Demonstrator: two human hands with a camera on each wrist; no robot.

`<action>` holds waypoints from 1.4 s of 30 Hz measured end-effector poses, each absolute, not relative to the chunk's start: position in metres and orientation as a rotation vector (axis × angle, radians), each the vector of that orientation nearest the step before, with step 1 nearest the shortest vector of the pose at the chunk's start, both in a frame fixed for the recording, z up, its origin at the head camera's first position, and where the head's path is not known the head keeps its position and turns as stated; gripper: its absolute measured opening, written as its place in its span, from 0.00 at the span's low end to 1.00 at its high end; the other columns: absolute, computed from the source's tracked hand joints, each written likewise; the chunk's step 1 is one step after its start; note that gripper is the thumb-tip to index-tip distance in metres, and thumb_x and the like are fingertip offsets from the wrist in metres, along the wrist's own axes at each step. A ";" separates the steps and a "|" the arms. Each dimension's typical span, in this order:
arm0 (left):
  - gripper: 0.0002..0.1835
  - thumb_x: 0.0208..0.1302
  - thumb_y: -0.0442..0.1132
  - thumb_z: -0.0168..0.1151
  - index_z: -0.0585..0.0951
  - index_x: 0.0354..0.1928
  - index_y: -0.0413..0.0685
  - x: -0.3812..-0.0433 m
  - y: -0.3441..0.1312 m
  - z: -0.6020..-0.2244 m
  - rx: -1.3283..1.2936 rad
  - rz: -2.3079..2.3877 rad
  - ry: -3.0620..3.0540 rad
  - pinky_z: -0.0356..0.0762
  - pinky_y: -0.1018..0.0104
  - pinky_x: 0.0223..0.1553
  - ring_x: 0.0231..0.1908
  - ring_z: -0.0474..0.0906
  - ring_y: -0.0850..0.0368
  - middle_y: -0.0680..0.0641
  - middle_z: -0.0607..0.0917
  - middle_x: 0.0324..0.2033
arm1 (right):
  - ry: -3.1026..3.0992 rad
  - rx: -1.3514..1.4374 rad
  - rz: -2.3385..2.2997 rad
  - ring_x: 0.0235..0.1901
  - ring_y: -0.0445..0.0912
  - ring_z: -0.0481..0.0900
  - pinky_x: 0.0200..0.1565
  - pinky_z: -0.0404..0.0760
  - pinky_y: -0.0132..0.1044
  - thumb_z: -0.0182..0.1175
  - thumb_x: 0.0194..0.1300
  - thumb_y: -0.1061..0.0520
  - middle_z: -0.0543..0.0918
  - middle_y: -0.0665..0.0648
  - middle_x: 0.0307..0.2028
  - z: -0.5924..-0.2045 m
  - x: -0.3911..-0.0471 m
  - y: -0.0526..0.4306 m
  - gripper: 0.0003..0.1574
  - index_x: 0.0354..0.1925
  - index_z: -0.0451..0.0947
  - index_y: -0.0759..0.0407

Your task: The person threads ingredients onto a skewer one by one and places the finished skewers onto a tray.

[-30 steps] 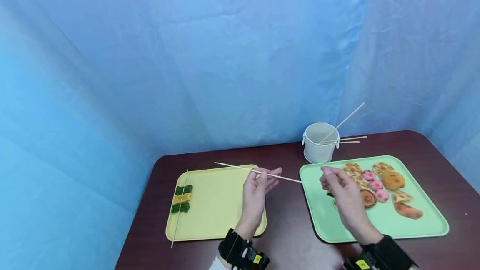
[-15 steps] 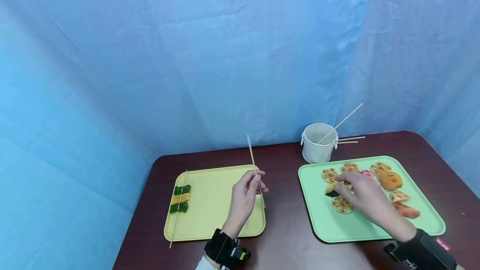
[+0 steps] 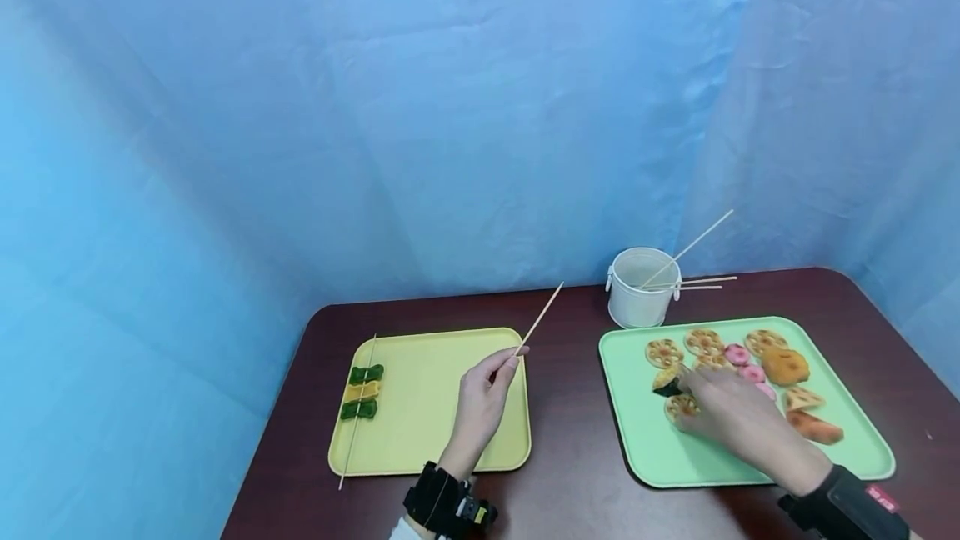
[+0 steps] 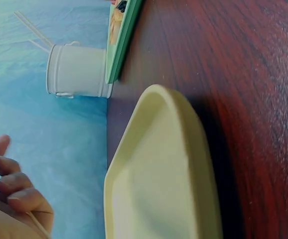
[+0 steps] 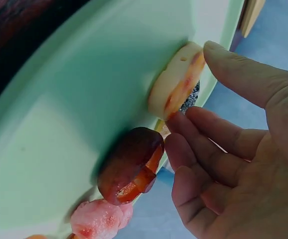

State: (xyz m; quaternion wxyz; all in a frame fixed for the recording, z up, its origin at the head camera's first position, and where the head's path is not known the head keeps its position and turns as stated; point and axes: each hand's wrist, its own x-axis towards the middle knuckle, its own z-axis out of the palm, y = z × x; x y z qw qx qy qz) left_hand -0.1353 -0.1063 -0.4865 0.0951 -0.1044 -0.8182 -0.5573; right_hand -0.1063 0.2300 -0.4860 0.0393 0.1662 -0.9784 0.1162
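My left hand (image 3: 482, 407) pinches a bare wooden skewer (image 3: 542, 315) that slants up and right, beside the yellow tray's right edge. Over the green tray (image 3: 738, 465), my right hand (image 3: 738, 415) bends down to a lotus root slice (image 3: 678, 408). In the right wrist view the thumb and fingertips sit at opposite edges of that lotus root slice (image 5: 176, 82), which lies on the tray. A brown mushroom (image 5: 129, 167) is close by, hidden under the hand in the head view. A yellow wedge with dark rind (image 3: 666, 382) lies just beyond the slice.
On the yellow tray (image 3: 435, 440) lies a skewer threaded with green and yellow pieces (image 3: 362, 392). Behind the green tray stands a white bucket (image 3: 641, 302) with several skewers leaning out. More lotus slices, pink pieces (image 3: 737, 354) and brown pieces (image 3: 813, 427) share the green tray.
My right hand has gone from the green tray's left part, first onto the food, then down to the near lotus slice. The skewer in my left hand has swung from near level to upright, then tilted right.
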 end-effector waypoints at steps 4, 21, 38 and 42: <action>0.15 0.72 0.45 0.52 0.84 0.53 0.54 -0.132 -0.109 -0.485 -0.256 -1.576 -2.517 0.64 0.70 0.23 0.21 0.64 0.63 0.56 0.72 0.22 | -2.971 0.531 0.306 0.34 0.51 0.78 0.35 0.74 0.48 0.73 0.44 0.47 0.78 0.51 0.30 -0.490 -0.105 0.230 0.24 0.37 0.81 0.58; 0.15 0.67 0.34 0.57 0.85 0.53 0.49 -0.123 -0.105 -0.489 -0.282 -1.453 -2.591 0.64 0.72 0.20 0.19 0.64 0.65 0.58 0.74 0.21 | -2.808 0.674 0.228 0.28 0.46 0.69 0.33 0.69 0.44 0.74 0.38 0.45 0.69 0.48 0.27 -0.501 -0.105 0.236 0.22 0.27 0.76 0.52; 0.15 0.66 0.35 0.58 0.86 0.51 0.50 -0.117 -0.100 -0.486 -0.328 -1.515 -2.577 0.65 0.73 0.22 0.21 0.67 0.66 0.58 0.77 0.23 | -2.849 0.645 0.301 0.25 0.41 0.64 0.28 0.65 0.38 0.75 0.37 0.44 0.67 0.44 0.25 -0.503 -0.102 0.235 0.24 0.29 0.73 0.48; 0.15 0.66 0.35 0.58 0.86 0.51 0.50 -0.116 -0.099 -0.490 -0.324 -1.529 -2.581 0.65 0.72 0.23 0.21 0.68 0.66 0.58 0.77 0.22 | -2.979 0.564 0.346 0.21 0.39 0.61 0.22 0.61 0.34 0.74 0.42 0.46 0.65 0.41 0.19 -0.502 -0.098 0.232 0.20 0.28 0.72 0.45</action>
